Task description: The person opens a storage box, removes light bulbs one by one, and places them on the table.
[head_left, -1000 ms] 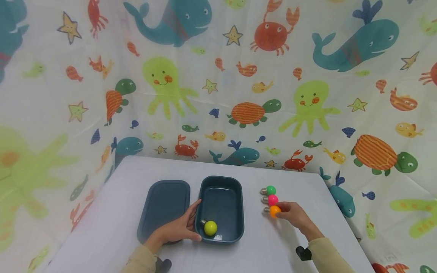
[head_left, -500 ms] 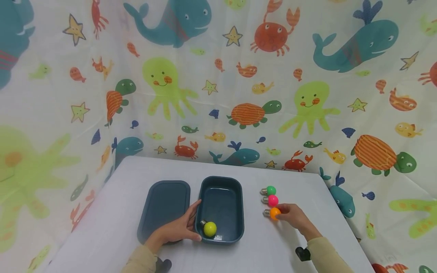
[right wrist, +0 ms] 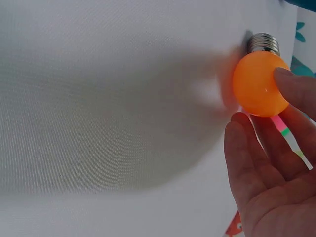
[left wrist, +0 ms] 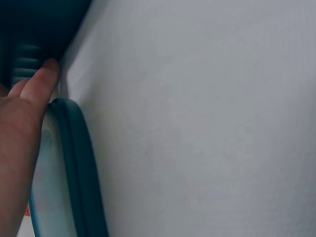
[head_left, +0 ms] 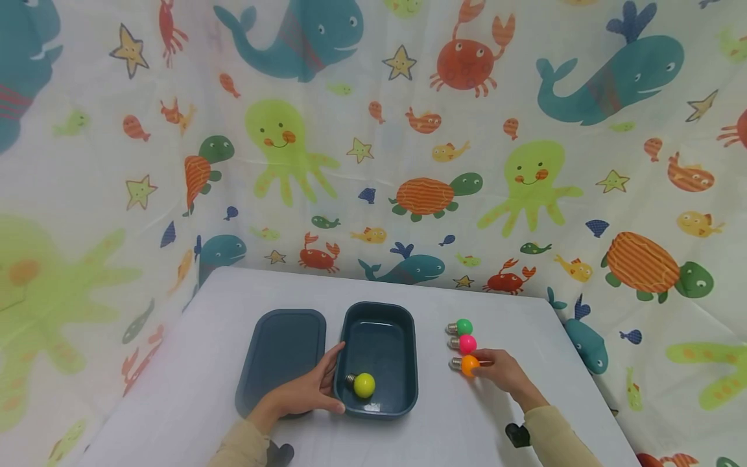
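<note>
The orange bulb [head_left: 469, 365] lies on the white table [head_left: 192, 363], pinched between the curled fingertips [right wrist: 291, 86] of the right hand [head_left: 503, 371], just nearer than the pink bulb [head_left: 467, 344] and green bulb [head_left: 463, 326]. The left hand [head_left: 306, 393] grips the near-left wall of the dark bin [head_left: 408, 353], thumb [head_left: 332, 407] and fingers spread across the corner, apparently steadying it; a yellow bulb [head_left: 364, 385] rests inside just beyond the thumb, and the lid [head_left: 280, 350] lies under the palm.

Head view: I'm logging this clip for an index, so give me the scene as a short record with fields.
surface: white table
container: dark teal box, open, yellow bulb inside
lid: dark teal lid flat on the table, left of the box
left hand: left hand holds the box's near left rim
right hand: right hand, fingertips pinch the orange bulb
row of bulbs: green bulb, pink bulb, then the orange one nearest the person
backdrop: sea-animal cloth
</note>
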`<state>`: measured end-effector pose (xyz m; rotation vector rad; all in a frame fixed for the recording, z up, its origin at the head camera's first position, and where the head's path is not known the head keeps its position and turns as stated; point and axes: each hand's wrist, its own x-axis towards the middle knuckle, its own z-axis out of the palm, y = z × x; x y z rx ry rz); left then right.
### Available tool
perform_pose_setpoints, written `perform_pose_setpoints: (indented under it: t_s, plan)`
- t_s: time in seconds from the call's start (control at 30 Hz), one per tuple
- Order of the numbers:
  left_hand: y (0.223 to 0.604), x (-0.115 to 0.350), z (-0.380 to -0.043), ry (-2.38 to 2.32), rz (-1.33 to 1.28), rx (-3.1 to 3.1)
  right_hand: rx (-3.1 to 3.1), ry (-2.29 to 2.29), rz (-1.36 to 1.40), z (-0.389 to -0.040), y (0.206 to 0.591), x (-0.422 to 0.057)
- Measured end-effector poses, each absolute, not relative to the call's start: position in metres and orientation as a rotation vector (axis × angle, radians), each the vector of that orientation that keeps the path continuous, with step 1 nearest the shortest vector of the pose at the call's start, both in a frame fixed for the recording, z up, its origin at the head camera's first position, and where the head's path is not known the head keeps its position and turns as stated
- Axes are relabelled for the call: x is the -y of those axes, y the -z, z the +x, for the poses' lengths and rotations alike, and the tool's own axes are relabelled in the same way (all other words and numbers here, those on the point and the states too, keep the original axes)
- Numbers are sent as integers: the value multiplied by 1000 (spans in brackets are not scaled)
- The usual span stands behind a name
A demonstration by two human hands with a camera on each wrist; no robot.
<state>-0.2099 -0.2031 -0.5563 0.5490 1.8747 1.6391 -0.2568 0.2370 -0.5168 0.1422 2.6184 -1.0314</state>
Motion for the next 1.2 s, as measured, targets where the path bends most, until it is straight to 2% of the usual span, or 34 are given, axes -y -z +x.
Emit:
perform_pose_setpoints:
  t_s: [0.43,0.7,1.2]
  plan:
    - [554,206,-202,-1646,576,-1852,-2679,992,137,-249,514,-236]
    - [551,208,-201,-1640,572,-1853,-2713,974,115,-249,490,-232]
    - [548,212,-194,-1632,597,-1860,-2722,1111,51,-251,455,-185]
